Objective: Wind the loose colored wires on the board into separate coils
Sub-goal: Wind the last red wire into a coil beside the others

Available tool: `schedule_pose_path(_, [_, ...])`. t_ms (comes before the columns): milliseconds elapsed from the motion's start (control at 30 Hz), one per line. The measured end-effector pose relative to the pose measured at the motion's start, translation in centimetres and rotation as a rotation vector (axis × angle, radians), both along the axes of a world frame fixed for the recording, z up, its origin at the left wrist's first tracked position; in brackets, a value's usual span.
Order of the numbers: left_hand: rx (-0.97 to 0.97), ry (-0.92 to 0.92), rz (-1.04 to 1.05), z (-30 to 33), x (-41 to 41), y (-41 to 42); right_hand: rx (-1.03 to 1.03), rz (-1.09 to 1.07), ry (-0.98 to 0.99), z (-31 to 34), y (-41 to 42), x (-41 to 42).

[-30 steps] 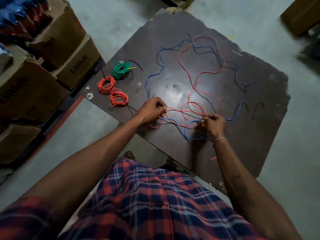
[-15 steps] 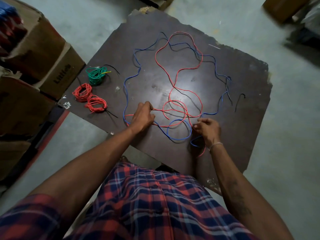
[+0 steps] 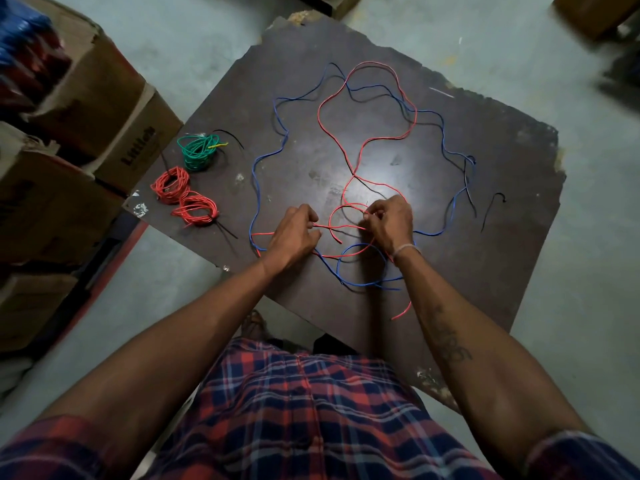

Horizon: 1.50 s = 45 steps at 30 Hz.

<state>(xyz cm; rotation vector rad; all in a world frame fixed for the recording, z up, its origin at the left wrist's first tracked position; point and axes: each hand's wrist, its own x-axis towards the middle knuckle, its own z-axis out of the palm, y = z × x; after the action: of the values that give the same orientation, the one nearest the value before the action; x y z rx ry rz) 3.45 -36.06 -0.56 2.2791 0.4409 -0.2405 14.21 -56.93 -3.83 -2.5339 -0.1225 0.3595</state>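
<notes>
A dark board [image 3: 502,188] carries loose wires: a long red wire [image 3: 360,157] looping up the middle, a blue wire [image 3: 258,161] running round it, and a thin black wire [image 3: 465,178] tangled among them. My left hand [image 3: 294,233] grips the red wire near the board's front edge. My right hand [image 3: 391,220] pinches a small red loop of the same wire just to the right. A blue loop [image 3: 362,265] lies under my right wrist. Two wound red coils [image 3: 171,185] [image 3: 195,209] and a green coil [image 3: 199,152] sit at the board's left side.
Cardboard boxes [image 3: 114,109] stand stacked against the board's left side. A short black wire piece [image 3: 491,209] lies alone at the right of the board. Grey concrete floor [image 3: 588,271] surrounds the board. More boxes sit at the top right corner.
My right hand moved up and left from the front edge onto the small red loop. My left hand kept its grip on the red wire. The camera shifted.
</notes>
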Motion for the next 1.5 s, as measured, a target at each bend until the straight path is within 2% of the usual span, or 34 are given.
schedule_pose_path(133, [-0.051, -0.069, -0.029, 1.0, 0.9, -0.5, 0.310, -0.136, -0.045, 3.4, 0.7, 0.8])
schedule_pose_path(333, [-0.170, -0.205, -0.054, 3.1, 3.1, -1.3, 0.801, -0.121, 0.121, 11.1, 2.4, 2.0])
schedule_pose_path(467, [-0.284, -0.189, -0.130, 5.2, 4.2, -1.3, 1.114, -0.149, 0.294, 13.8, 4.0, 2.4])
schedule_pose_path(600, [-0.648, -0.082, -0.047, 8.0, 3.7, -0.9, 1.466, -0.500, 0.463, 13.9, 5.2, 4.3])
schedule_pose_path(667, [-0.692, -0.069, -0.024, 8.6, 3.3, -0.1, 1.562, -0.709, 0.551, 13.3, 5.2, 5.2])
schedule_pose_path(733, [-0.724, -0.110, 0.004, 9.0, 2.9, 1.2, 1.514, -0.831, 0.599, 12.4, 5.3, 5.4])
schedule_pose_path(833, [-0.851, -0.107, 0.047, 10.2, 2.2, 3.4, 1.102, -0.774, 0.603, 10.9, 6.3, 4.2])
schedule_pose_path(900, [-0.813, -0.089, 0.035, 11.4, 2.1, 4.3, 0.796, -0.669, 0.527, 10.3, 7.1, 2.7])
schedule_pose_path(967, [-0.754, -0.076, 0.020, 12.2, 2.3, 5.0, 0.508, -0.604, 0.327, 10.0, 7.7, 1.2])
schedule_pose_path(1033, [-0.728, -0.053, 0.007, 12.7, 2.5, 5.6, 0.217, -0.482, -0.072, 10.4, 7.8, -0.3])
schedule_pose_path(1067, [-0.728, -0.042, 0.006, 12.8, 2.5, 5.9, 0.125, -0.341, -0.286, 10.8, 7.8, -0.8])
schedule_pose_path(1133, [-0.745, -0.035, 0.007, 13.1, 2.5, 6.4, 0.054, 0.016, -0.529, 12.1, 8.2, -1.6])
schedule_pose_path(1200, [-0.780, -0.033, 0.040, 13.5, 2.5, 6.7, 0.170, 0.292, -0.533, 12.6, 8.6, -1.5])
schedule_pose_path(1233, [-0.813, -0.027, 0.079, 13.8, 2.5, 6.9, 0.236, 0.350, -0.466, 13.1, 8.8, -1.6])
schedule_pose_path(1300, [-0.940, 0.003, 0.182, 14.5, 2.4, 7.4, 0.272, 0.368, -0.317, 13.7, 9.1, -2.0])
schedule_pose_path(1400, [-1.247, 0.107, 0.285, 15.6, 2.1, 8.5, 0.214, 0.304, -0.238, 13.0, 9.4, -2.2])
schedule_pose_path(1500, [-1.515, 0.148, 0.259, 16.5, 1.2, 9.6, 0.082, 0.253, -0.151, 12.6, 10.3, -2.4])
